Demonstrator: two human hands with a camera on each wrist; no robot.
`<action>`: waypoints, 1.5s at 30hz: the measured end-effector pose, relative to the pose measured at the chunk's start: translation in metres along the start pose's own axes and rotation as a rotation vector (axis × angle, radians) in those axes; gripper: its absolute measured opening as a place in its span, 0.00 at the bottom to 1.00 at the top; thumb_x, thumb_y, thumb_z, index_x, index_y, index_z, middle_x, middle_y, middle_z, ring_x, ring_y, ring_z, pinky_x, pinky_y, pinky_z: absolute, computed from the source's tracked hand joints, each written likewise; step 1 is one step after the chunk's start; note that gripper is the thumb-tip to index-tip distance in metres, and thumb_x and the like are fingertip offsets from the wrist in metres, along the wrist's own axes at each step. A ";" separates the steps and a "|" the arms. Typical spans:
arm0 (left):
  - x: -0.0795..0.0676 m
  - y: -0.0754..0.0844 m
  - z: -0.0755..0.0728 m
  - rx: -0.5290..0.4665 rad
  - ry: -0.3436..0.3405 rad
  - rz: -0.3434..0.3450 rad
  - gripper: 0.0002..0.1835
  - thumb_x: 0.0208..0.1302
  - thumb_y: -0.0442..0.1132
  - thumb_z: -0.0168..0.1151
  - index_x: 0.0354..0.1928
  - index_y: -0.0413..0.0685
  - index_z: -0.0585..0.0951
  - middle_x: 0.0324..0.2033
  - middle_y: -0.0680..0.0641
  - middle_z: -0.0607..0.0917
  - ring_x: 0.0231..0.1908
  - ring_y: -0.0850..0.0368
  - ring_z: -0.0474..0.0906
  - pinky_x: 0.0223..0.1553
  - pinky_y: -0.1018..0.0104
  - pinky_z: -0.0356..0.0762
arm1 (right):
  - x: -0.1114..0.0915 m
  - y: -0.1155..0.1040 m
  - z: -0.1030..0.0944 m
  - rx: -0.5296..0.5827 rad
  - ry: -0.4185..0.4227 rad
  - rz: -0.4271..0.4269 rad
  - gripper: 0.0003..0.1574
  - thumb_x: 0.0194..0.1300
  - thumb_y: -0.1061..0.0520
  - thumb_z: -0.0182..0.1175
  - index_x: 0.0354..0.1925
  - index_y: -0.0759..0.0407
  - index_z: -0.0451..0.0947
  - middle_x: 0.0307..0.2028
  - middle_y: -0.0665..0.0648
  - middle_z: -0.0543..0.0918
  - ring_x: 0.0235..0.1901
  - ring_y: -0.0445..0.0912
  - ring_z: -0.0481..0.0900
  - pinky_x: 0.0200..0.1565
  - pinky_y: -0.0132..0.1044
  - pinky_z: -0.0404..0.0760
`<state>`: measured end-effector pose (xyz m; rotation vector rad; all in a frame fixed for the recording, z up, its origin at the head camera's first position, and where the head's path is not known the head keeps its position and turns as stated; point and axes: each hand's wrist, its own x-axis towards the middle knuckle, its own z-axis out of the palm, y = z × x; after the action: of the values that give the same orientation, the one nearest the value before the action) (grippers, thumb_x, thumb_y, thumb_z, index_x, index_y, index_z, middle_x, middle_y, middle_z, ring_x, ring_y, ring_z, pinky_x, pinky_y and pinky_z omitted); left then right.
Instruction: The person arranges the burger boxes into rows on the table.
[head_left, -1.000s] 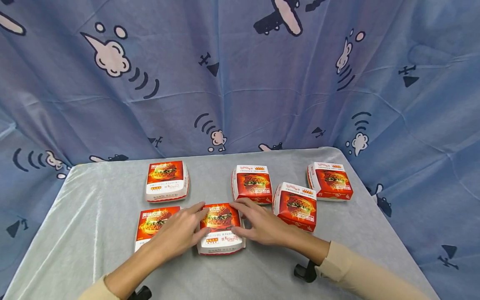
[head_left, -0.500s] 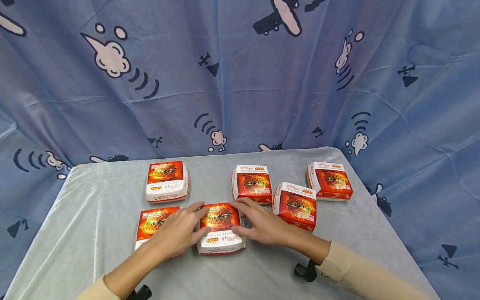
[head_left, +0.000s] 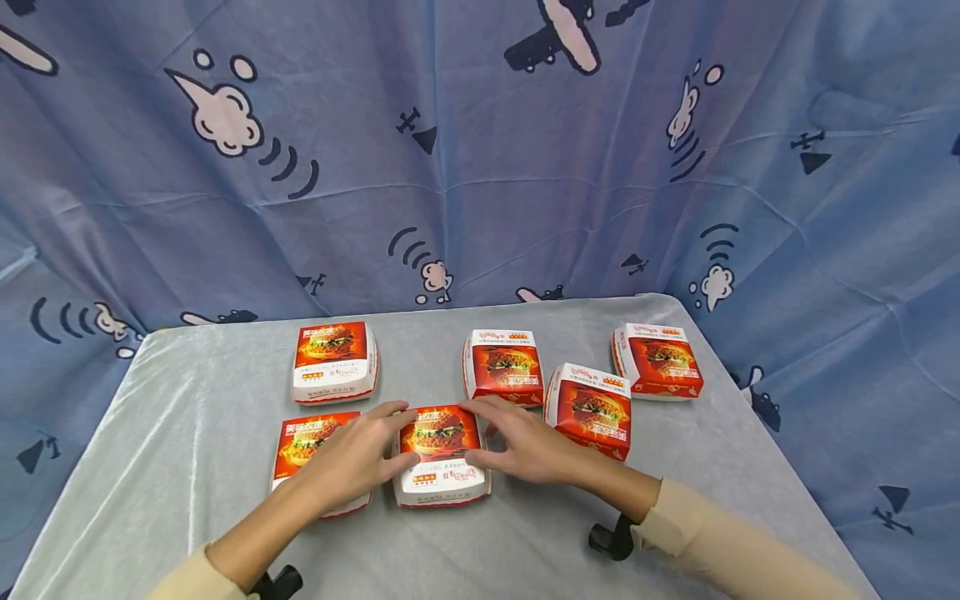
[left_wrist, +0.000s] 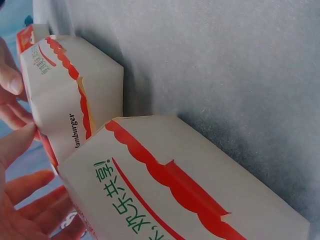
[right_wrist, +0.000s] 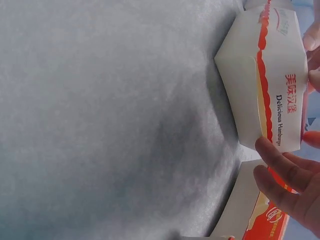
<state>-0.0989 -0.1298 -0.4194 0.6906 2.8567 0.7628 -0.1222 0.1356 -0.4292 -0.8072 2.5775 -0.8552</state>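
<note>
A red-and-white burger box (head_left: 442,442) lies flat on the table, between my two hands. My left hand (head_left: 356,454) is at its left side, with thumb and index fingertips by the top edge. Opposite it, my right hand (head_left: 528,442) touches the right side with thumb and fingers spread. In the right wrist view those fingers rest near the corner of the same box (right_wrist: 280,65), loosely extended. The left wrist view shows spread left fingers (left_wrist: 35,200) above a nearer burger box (left_wrist: 135,185), which my left hand partly hides in the head view.
Another burger box (head_left: 335,362) stands at the back left. To the right are three more: a box (head_left: 504,367) behind my right hand, a box (head_left: 590,410) beside it, and a box (head_left: 657,360) further back. Grey cloth covers the table (head_left: 150,433); a blue curtain (head_left: 480,167) hangs behind.
My left hand has shifted slightly up and left, uncovering more of the lower-left burger box. My right hand and the middle burger box stay nearly where they were.
</note>
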 end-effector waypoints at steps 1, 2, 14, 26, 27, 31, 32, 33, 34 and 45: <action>0.000 0.000 0.000 -0.002 -0.001 -0.001 0.31 0.57 0.47 0.74 0.61 0.40 0.80 0.60 0.41 0.79 0.58 0.45 0.78 0.56 0.48 0.76 | 0.000 0.000 0.000 0.010 -0.003 -0.002 0.45 0.64 0.38 0.65 0.73 0.49 0.65 0.66 0.53 0.70 0.47 0.45 0.77 0.47 0.42 0.78; 0.000 0.000 -0.001 -0.003 -0.001 -0.002 0.31 0.57 0.47 0.74 0.61 0.40 0.80 0.60 0.41 0.79 0.58 0.46 0.77 0.56 0.48 0.76 | 0.000 0.001 -0.001 0.018 -0.006 -0.003 0.45 0.64 0.38 0.65 0.73 0.49 0.65 0.66 0.53 0.71 0.47 0.45 0.77 0.47 0.42 0.78; 0.007 0.005 -0.007 0.018 0.060 0.037 0.30 0.59 0.48 0.73 0.61 0.42 0.80 0.59 0.42 0.80 0.56 0.47 0.79 0.53 0.49 0.78 | -0.002 0.000 -0.019 0.050 0.070 -0.046 0.41 0.65 0.45 0.67 0.71 0.54 0.66 0.62 0.56 0.73 0.45 0.49 0.79 0.44 0.47 0.82; 0.024 0.009 -0.012 -0.047 0.097 0.044 0.29 0.61 0.46 0.71 0.62 0.45 0.79 0.59 0.44 0.80 0.59 0.48 0.77 0.58 0.49 0.75 | 0.004 0.015 -0.055 -0.102 0.250 0.037 0.40 0.65 0.48 0.66 0.70 0.55 0.66 0.64 0.59 0.73 0.54 0.54 0.77 0.53 0.56 0.77; 0.025 0.009 -0.012 -0.056 0.102 0.042 0.29 0.60 0.46 0.71 0.62 0.45 0.79 0.59 0.44 0.80 0.59 0.48 0.77 0.59 0.49 0.74 | 0.004 0.017 -0.058 -0.126 0.254 0.054 0.41 0.65 0.48 0.66 0.71 0.55 0.66 0.65 0.59 0.71 0.56 0.56 0.76 0.54 0.58 0.77; 0.032 0.009 -0.013 -0.087 0.111 0.040 0.30 0.60 0.45 0.72 0.63 0.44 0.78 0.60 0.43 0.80 0.60 0.46 0.76 0.59 0.46 0.73 | 0.005 0.026 -0.068 -0.175 0.209 0.129 0.47 0.64 0.46 0.67 0.74 0.55 0.60 0.69 0.62 0.66 0.61 0.60 0.73 0.57 0.64 0.73; 0.034 0.009 -0.014 -0.093 0.107 0.036 0.30 0.60 0.45 0.72 0.64 0.44 0.77 0.60 0.43 0.79 0.61 0.46 0.75 0.60 0.46 0.73 | 0.006 0.029 -0.069 -0.177 0.186 0.144 0.49 0.63 0.46 0.67 0.75 0.55 0.58 0.70 0.63 0.64 0.62 0.62 0.71 0.57 0.65 0.72; 0.036 0.009 -0.014 -0.098 0.103 0.032 0.31 0.61 0.45 0.72 0.64 0.44 0.77 0.60 0.42 0.79 0.61 0.46 0.75 0.60 0.46 0.73 | 0.006 0.030 -0.071 -0.177 0.164 0.159 0.50 0.63 0.46 0.68 0.76 0.56 0.57 0.71 0.64 0.63 0.63 0.63 0.70 0.57 0.66 0.71; 0.037 0.009 -0.015 -0.102 0.097 0.029 0.31 0.61 0.45 0.71 0.65 0.44 0.76 0.60 0.42 0.79 0.61 0.45 0.75 0.60 0.46 0.72 | 0.006 0.032 -0.071 -0.177 0.140 0.176 0.52 0.63 0.45 0.68 0.76 0.56 0.56 0.71 0.66 0.62 0.64 0.64 0.69 0.58 0.67 0.70; 0.058 0.006 -0.017 -0.210 0.031 -0.032 0.35 0.62 0.46 0.70 0.69 0.44 0.71 0.64 0.40 0.76 0.55 0.44 0.78 0.54 0.48 0.77 | 0.013 0.040 -0.072 -0.182 0.075 0.228 0.54 0.61 0.48 0.69 0.76 0.59 0.54 0.70 0.68 0.62 0.64 0.64 0.68 0.60 0.64 0.69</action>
<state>-0.1522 -0.1066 -0.4008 0.6077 2.7524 1.0575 -0.1807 0.1869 -0.3997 -0.5204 2.7762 -0.6010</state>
